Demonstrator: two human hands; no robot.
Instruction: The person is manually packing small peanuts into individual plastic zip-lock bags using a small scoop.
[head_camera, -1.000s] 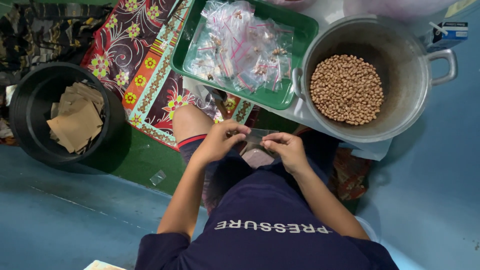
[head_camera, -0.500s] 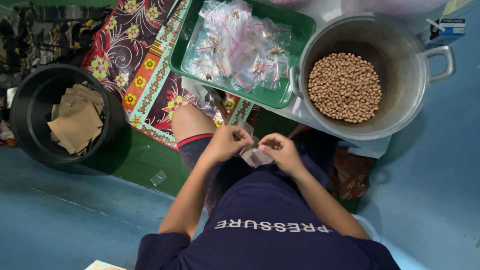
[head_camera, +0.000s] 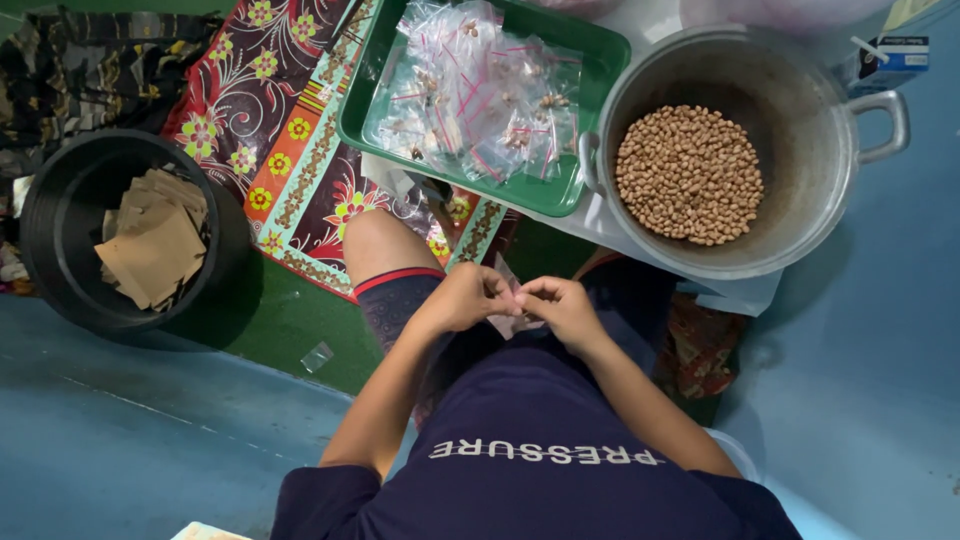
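Observation:
My left hand (head_camera: 468, 297) and my right hand (head_camera: 562, 305) meet over my lap, fingertips pinched together on a small clear plastic bag (head_camera: 508, 322). Most of the bag is hidden by my fingers. Just ahead stands a big metal pot (head_camera: 830, 190) holding a heap of peanuts (head_camera: 688, 173). To the left of the pot, a green tray (head_camera: 365, 110) carries a pile of small clear zip bags (head_camera: 478, 92) with peanuts inside.
A black bucket (head_camera: 60, 200) with brown paper pieces (head_camera: 152, 238) stands at the left. A flowered mat (head_camera: 290, 160) lies under the tray. A loose clear bag (head_camera: 317, 356) rests on the green floor. A small box (head_camera: 893, 55) sits at the far right.
My hands have drawn closer together on the small bag, fingertips now touching. The view has shifted slightly; the pot, tray and bucket stay put.

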